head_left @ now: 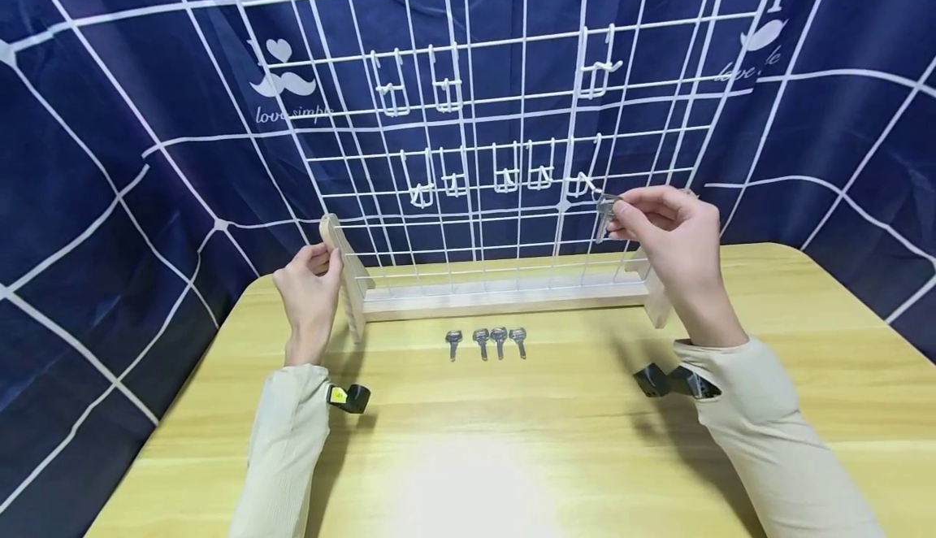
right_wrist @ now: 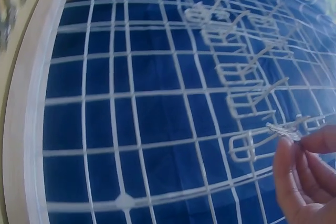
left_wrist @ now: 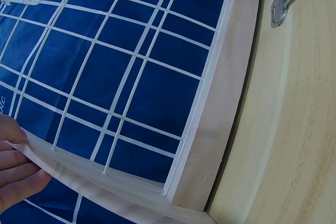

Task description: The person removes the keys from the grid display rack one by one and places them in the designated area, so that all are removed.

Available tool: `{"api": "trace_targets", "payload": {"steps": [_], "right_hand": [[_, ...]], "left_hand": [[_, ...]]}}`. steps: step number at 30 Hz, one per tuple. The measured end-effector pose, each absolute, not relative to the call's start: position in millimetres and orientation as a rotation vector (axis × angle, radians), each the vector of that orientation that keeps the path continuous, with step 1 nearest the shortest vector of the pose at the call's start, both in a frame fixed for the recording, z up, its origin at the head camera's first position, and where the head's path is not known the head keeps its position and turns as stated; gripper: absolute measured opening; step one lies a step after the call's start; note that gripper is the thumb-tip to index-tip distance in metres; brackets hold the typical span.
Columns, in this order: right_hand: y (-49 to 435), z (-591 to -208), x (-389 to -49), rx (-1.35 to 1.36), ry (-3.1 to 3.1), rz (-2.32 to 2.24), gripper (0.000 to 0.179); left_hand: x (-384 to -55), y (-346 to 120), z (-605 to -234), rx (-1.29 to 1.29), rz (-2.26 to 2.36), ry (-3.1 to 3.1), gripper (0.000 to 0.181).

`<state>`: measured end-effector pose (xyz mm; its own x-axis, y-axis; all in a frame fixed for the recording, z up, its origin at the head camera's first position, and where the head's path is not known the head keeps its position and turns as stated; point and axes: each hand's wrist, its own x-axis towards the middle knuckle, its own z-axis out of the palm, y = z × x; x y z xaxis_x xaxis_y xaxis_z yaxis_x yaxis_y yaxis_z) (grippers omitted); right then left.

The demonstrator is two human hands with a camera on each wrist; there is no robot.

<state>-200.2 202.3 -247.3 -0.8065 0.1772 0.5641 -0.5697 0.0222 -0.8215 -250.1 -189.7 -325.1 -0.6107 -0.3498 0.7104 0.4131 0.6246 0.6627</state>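
Note:
A silver key (head_left: 604, 211) is pinched between the thumb and fingers of my right hand (head_left: 669, 229). Its top is right at the tip of the rightmost lower hook (head_left: 582, 185) on the white wire grid (head_left: 521, 221). The right wrist view shows the same key (right_wrist: 283, 130) beside that hook's wire. At the grid's other end, my left hand (head_left: 310, 282) grips the wooden side post (head_left: 342, 266), thumb on one face and fingers on the other. Several more keys (head_left: 499, 335) lie in a row on the table in front of the wooden base bar (head_left: 504, 302).
Three hooks (head_left: 448, 95) hang on the upper part of the grid, and several more (head_left: 506, 179) hang in a row below. Behind stands a dark blue curtain (head_left: 183, 115) with white lines. The wooden table (head_left: 409, 408) spreads out in front of the rack.

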Motion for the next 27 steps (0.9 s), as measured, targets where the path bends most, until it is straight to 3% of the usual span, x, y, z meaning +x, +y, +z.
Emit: {"api": "trace_targets", "payload": {"steps": [10,27], "right_hand": [[208,-242,-194,0.417,-1.615,2.505,0.006],[209,-243,-190,0.487,-1.621,2.494,0.006]], "left_hand": [[-250,-190,-326,-0.047,-1.065,-1.958,0.019],[-250,-191,-327,-0.050,-1.076,-1.962,0.019]]}}
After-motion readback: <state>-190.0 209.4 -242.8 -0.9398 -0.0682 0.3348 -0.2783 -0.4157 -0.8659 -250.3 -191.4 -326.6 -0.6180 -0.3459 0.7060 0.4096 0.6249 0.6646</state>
